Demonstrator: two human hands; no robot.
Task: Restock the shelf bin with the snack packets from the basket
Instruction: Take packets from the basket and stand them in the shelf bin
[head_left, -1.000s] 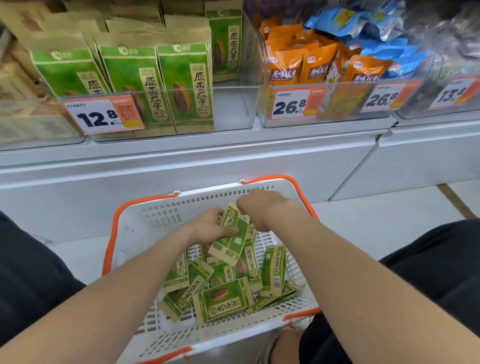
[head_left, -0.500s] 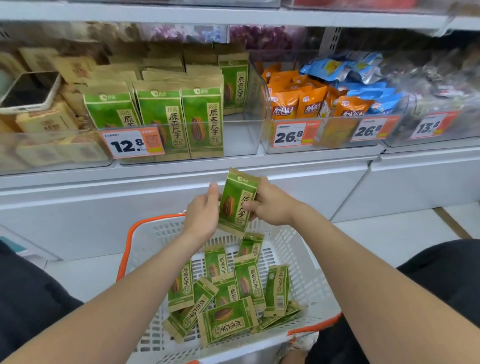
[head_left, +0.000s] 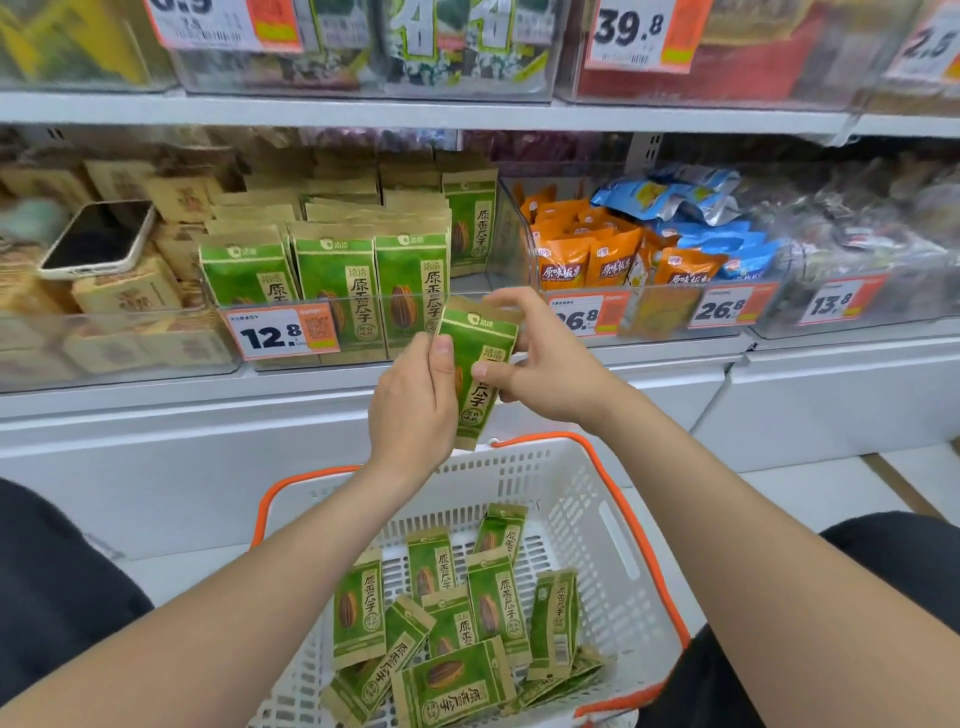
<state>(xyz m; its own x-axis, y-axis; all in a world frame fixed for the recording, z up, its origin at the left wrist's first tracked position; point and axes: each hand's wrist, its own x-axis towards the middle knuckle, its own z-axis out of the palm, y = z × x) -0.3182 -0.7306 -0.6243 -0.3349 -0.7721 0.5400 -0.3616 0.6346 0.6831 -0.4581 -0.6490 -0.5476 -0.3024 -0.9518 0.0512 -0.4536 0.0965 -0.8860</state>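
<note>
Left hand (head_left: 415, 400) and right hand (head_left: 545, 374) both pinch one upright snack packet (head_left: 480, 410); the gap in the shelf bin (head_left: 470, 291) lies just above, nearer the right hand.

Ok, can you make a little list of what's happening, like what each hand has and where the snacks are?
Left hand: grips a green paper snack packet on its left side
Right hand: pinches the same packet's right side
Held packet: upright, in front of the shelf
White plastic basket with orange handles: more green packets lying loose
Clear plastic shelf bin tagged 12.8: upright green packets, free space at front right
White-cased phone: lying on brown packets, left bin
</note>
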